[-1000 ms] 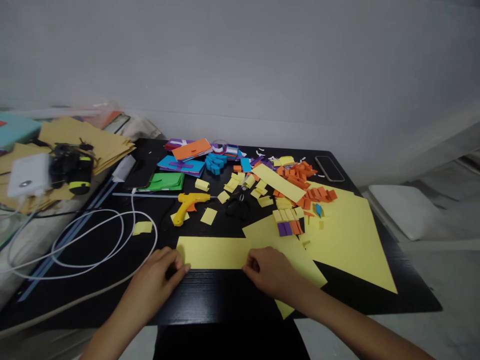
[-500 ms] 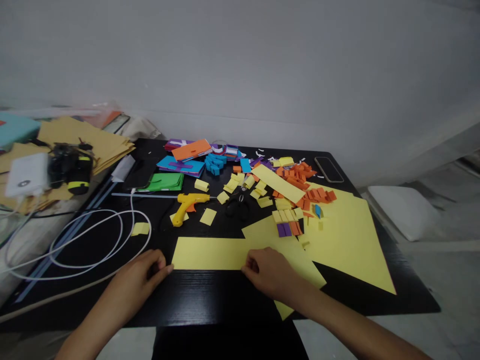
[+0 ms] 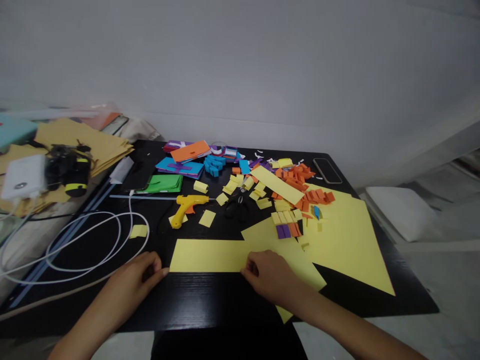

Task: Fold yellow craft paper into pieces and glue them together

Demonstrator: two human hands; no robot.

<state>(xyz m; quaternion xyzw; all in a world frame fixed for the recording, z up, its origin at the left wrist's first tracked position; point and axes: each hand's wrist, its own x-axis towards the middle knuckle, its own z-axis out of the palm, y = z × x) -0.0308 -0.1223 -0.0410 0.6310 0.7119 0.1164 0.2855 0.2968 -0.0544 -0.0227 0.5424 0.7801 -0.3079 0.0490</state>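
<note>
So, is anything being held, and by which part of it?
The right hand pinches or presses the yellow paper strip at its right end; which, cannot be told. The left hand is at the lower left corner, its hold unclear.

A white device (image 3: 23, 175) sits far left — a phone (image 3: 327, 171), right.

Head camera faces forward and down over the black worktop (image 3: 202, 305)

The view looks from the wearer's head, above and behind the near edge, toward the back edge and the grey wall (image 3: 240, 65) beyond it. It is near enough that the left hand (image 3: 138, 277) and right hand (image 3: 269, 272) reach in from the bottom of the frame, yet wide enough to hold both right corners. The near edge runs out at the frame's left border.
</note>
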